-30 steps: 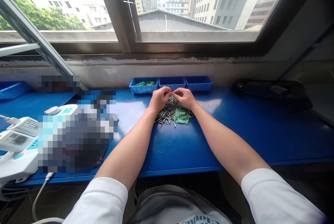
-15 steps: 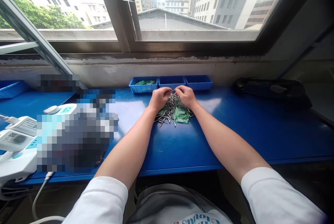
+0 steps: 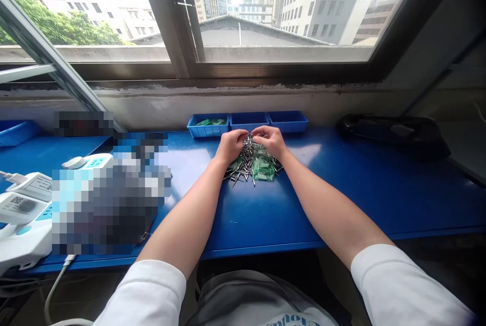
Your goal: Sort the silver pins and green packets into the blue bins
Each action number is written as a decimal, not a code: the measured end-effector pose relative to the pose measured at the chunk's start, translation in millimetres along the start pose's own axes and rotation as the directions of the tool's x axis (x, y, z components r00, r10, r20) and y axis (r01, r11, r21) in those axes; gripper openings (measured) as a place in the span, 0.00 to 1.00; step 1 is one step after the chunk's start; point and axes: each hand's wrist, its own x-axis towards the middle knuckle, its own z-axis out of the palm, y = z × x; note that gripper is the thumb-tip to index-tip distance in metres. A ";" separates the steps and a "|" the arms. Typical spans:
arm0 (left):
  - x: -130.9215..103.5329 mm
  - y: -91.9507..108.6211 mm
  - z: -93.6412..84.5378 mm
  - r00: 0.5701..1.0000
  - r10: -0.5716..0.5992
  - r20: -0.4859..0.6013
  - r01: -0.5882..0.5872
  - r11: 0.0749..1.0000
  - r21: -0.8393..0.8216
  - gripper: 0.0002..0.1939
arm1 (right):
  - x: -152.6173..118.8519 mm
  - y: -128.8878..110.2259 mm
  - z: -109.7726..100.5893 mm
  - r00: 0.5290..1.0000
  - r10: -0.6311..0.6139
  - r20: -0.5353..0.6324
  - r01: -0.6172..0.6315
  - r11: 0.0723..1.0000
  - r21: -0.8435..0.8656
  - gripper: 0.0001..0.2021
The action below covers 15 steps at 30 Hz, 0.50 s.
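A wide window (image 3: 284, 52) stands beyond the far edge of my blue tabletop (image 3: 261, 219), with buildings outside it. On the tabletop toward its far right corner lies a long black bag or case (image 3: 395, 136); it is too dark there to tell which. By the near left corner sits a white power strip (image 3: 26, 245) with light-blue sockets and adapters plugged in. Three joined blue bins (image 3: 208, 131) line the middle of the far edge; the left one holds green pieces, and the contents of the other two are too dark to make out.

Just on my side of the bins, well in from the near edge, is a pile (image 3: 246, 166) of loose metal pieces and green packets. My left hand (image 3: 229, 147) is at its far left, fingers curled and thumb close to the index finger. My right hand (image 3: 272, 141) arches over its far right, fingers bent and only partly closed. The fingertips nearly meet; I cannot tell whether either hand has hold of anything. The green packets (image 3: 263, 169) lie mostly beneath and before my right hand, the slim metal shafts (image 3: 248, 156) between my hands, some spilling toward the near edge.
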 end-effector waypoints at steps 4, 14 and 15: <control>-0.3 -0.8 1.3 1.000 -0.010 0.013 0.010 1.000 0.015 0.09 | -0.7 -1.3 0.1 1.000 0.014 0.005 -0.014 1.000 -0.009 0.10; 3.3 -11.9 -11.7 0.969 -0.195 -0.152 0.224 0.953 0.205 0.11 | 8.0 11.2 -15.4 0.938 -0.084 -0.337 -0.110 0.848 -0.519 0.22; 3.2 -15.3 -12.3 0.962 -0.230 -0.143 0.257 0.942 0.215 0.10 | 8.8 13.9 -17.7 0.933 -0.069 -0.353 -0.153 0.813 -0.562 0.24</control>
